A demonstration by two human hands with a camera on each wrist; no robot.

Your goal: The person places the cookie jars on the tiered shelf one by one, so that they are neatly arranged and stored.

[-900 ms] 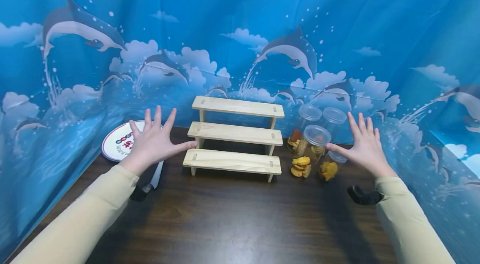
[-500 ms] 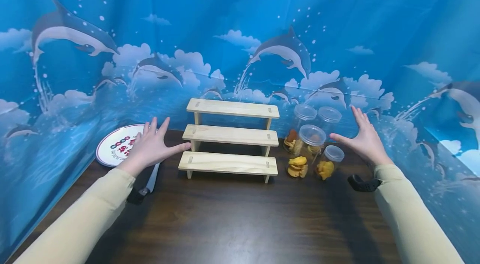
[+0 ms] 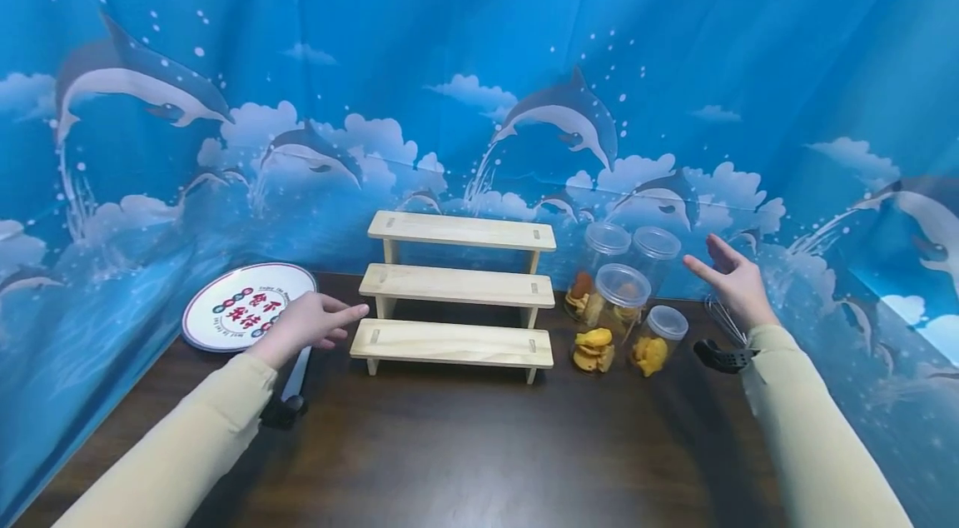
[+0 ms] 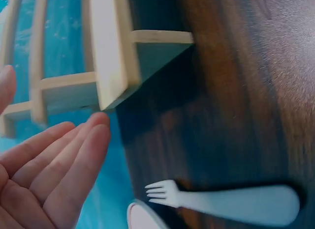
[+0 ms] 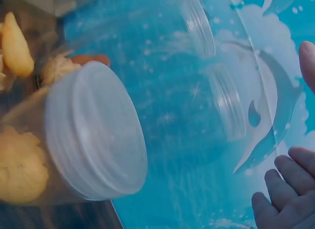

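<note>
To the right of the three-tiered wooden stand (image 3: 455,285), lidded clear jars (image 3: 667,321) are clustered — yellow pieces (image 3: 650,356) are seen in the small front one, brown and tan ones in those farther back. The stand is built of flat, pale planks. Near its left end, the left hand (image 3: 307,325) is held loosely bent; well to its right, the right hand (image 3: 737,285) is raised, thumb parted. Nothing is gripped by either. Fingers have been drawn in from their wide spread — and the printed plate (image 3: 232,280), left of the stand, is now more fully uncovered.

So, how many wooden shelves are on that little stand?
3: the top shelf at the back, the middle shelf below it, and the bottom shelf in front.
</note>
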